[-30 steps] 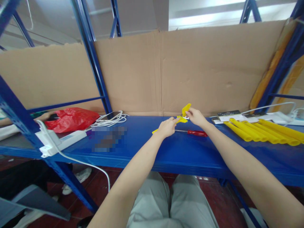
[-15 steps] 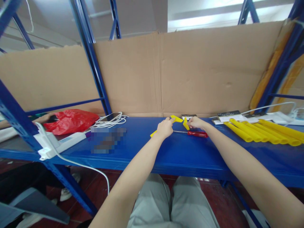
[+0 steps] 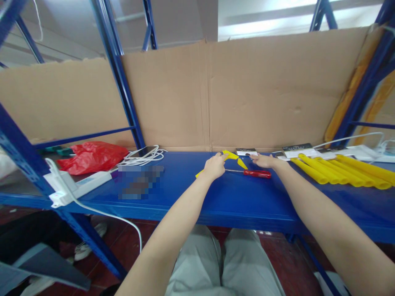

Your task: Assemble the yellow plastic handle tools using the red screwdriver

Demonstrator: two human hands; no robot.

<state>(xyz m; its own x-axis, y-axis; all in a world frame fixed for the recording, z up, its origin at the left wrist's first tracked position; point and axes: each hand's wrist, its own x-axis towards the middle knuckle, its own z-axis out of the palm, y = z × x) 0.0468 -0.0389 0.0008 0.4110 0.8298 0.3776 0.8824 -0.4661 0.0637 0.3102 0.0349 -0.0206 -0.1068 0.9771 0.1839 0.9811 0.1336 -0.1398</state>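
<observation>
My left hand [image 3: 215,165] is closed on a yellow piece [image 3: 230,155], part of which sticks out past the fingertips; yellow also shows at the wrist side. A smaller yellow piece [image 3: 242,164] lies just right of it, touched by neither hand. My right hand [image 3: 261,160] is spread with nothing in it, its fingertips beside a black-and-white card [image 3: 246,152]. A screwdriver with a red handle [image 3: 257,174] lies in front of my right hand, its shaft pointing left toward my left hand.
Several yellow tubes [image 3: 339,170] lie at the right beside packaged cards [image 3: 298,151]. On the left are a red bag [image 3: 95,157], a white power strip [image 3: 92,183] and a coiled white cable [image 3: 148,158]. Cardboard [image 3: 210,94] stands behind; blue posts [image 3: 119,78] rise from the shelf.
My right hand has let go of the small yellow piece, opened and moved right. The piece now lies on the shelf. At the far left, another person's hand has left the view.
</observation>
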